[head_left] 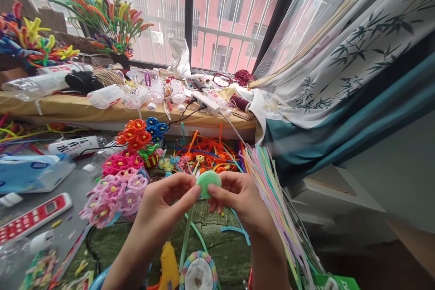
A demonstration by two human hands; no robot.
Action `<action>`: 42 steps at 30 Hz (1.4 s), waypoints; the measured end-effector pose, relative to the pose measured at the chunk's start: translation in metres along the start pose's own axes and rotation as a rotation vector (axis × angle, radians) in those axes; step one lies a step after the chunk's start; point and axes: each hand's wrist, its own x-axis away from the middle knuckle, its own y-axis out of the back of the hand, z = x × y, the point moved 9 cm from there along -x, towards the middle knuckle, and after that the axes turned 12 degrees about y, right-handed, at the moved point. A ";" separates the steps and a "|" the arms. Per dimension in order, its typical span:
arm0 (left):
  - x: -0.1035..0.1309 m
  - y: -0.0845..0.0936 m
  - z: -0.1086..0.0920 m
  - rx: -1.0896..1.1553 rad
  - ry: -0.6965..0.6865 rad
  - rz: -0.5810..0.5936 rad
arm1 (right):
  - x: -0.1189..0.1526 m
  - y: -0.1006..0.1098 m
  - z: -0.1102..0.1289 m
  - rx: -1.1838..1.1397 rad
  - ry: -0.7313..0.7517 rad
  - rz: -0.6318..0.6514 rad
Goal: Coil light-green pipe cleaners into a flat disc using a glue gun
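Observation:
Both my hands hold one small flat green coil [208, 183] of wound pipe cleaner, held upright above the table. My left hand [166, 206] pinches its left edge with thumb and fingers. My right hand [238, 199] pinches its right edge. A loose green tail [186, 235] of the same pipe cleaner hangs down from the coil toward the table. Below it lies a round pastel-rimmed coil piece [199, 272]. Pink and lilac pipe-cleaner flowers [117, 188] lie just left of my left hand.
A bundle of pastel pipe cleaners [272, 190] fans out on the right. Red and blue flowers [142, 135], loose orange and blue stems [207, 152], a red-and-white remote [32, 217], a tissue pack [30, 172], a yellow glue gun [169, 265] and bottles on the sill [108, 95] surround me.

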 end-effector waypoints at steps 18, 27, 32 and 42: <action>-0.009 0.002 0.005 -0.029 -0.054 0.045 | 0.004 0.010 -0.001 -0.115 0.011 -0.045; -0.009 0.007 0.001 -0.087 -0.196 0.053 | 0.004 0.011 -0.001 -0.076 -0.006 -0.014; -0.008 0.003 0.002 -0.123 -0.187 0.081 | 0.003 0.020 0.005 0.030 0.051 -0.094; -0.003 0.004 -0.004 -0.150 -0.217 0.077 | 0.006 0.017 0.009 0.061 0.056 -0.074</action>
